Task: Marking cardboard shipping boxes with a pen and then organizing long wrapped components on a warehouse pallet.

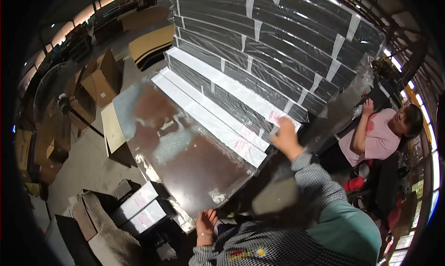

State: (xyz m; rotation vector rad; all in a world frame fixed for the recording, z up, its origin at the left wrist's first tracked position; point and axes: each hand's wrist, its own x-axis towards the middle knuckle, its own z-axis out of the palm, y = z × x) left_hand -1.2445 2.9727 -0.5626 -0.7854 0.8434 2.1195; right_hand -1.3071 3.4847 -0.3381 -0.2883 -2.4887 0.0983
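Long white-topped package (227,84) lies on the far right side of the brown desk (204,173), against a tall stack of dark, film-wrapped packages (278,48), with two more white strips (206,121) just beside it on the near left. We have our right hand (285,138) at its near right end, fingers bent; they are blurred, so we cannot tell whether they grip the film or only touch it. Our left hand (206,223) is by the desk's near edge, fingers loosely curled, with nothing visible in them. We judge that we should handle the length evenly, keep its end square with its neighbours, and press with flat fingers, since thin film could snag or tear. Red-printed labels (242,146) mark the near right ends of the strips, and similar print shows on the white boxes (150,215) at near left; the lettering is too small for us to read.
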